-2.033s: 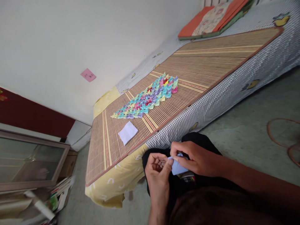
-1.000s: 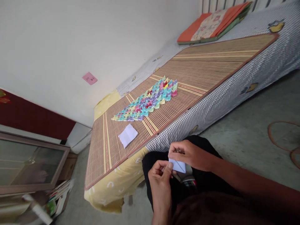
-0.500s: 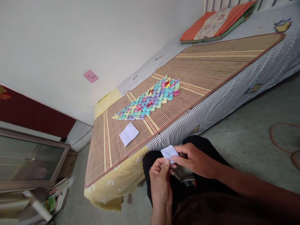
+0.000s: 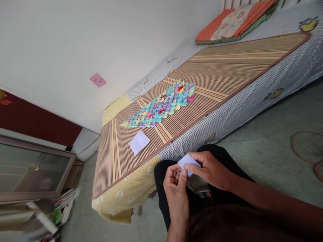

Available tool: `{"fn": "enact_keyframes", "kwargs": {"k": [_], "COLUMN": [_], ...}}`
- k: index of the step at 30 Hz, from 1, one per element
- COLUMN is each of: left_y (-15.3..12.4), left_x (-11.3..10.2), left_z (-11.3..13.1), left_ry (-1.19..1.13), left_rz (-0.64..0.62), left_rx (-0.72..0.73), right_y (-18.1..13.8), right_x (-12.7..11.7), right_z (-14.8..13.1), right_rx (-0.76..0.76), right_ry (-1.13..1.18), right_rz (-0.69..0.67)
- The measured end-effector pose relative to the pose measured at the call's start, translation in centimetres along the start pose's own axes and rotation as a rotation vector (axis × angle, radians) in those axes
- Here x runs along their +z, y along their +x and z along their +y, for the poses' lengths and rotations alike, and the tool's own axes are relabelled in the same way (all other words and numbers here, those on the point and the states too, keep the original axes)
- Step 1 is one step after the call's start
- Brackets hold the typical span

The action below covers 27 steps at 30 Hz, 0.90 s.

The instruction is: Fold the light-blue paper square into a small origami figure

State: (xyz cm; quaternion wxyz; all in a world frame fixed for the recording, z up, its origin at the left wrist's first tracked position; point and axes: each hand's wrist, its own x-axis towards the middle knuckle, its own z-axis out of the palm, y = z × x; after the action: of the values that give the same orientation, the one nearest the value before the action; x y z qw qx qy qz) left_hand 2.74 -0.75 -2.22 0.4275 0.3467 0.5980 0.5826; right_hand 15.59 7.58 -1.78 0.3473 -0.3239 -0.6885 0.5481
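Above my lap, both hands hold a small folded sheet of pale lavender paper. My left hand pinches its lower left edge between thumb and fingers. Across the sheet's right part lies the thumb of my right hand, with the fingers behind it. Flat on the bamboo mat lies a square of lavender paper with a crease. Beyond it, several colourful folded paper pieces stand in slanting rows.
The mat covers a bed with a checked sheet and a yellow cloth over its near end. A folded orange quilt rests at the far end. A glass-doored cabinet stands left, and a brown cable loop lies on the floor at right.
The folded paper has shifted slightly right and up and turned in my hands. My right thumb now lies further across it.
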Motion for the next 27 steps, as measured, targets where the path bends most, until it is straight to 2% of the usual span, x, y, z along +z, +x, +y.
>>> {"fn": "enact_keyframes", "kwargs": {"k": [6,11,16,20,23,27], "left_y": [0.2,0.4,1.1,1.3,1.3,1.3], "left_x": [-0.4,-0.4,-1.2,-1.5,-1.2,-0.8], "left_z": [1.0,0.5,-0.5,0.1,1.0,1.3], "left_ry": [0.057,0.059,-0.038,0.009,0.061,-0.050], "left_rz": [0.034,0.051,0.086,0.095,0.062,0.010], "left_rx": [0.063,0.108,0.065,0.081,0.021,-0.056], "right_y": [-0.1,0.1,0.4,0.2,0.0,-0.2], "right_x": [-0.7,-0.5,-1.1,-1.3,-1.0,-0.6], "right_z": [-0.4,-0.2,-0.2,0.1,0.4,0.5], "right_rx": [-0.016,-0.015,0.040,-0.015,-0.030,-0.104], "right_ry": [-0.032,-0.033,0.004,-0.037,-0.079,-0.124], "right_rz": [-0.148,-0.139,-0.151,-0.057,0.006,0.064]}}
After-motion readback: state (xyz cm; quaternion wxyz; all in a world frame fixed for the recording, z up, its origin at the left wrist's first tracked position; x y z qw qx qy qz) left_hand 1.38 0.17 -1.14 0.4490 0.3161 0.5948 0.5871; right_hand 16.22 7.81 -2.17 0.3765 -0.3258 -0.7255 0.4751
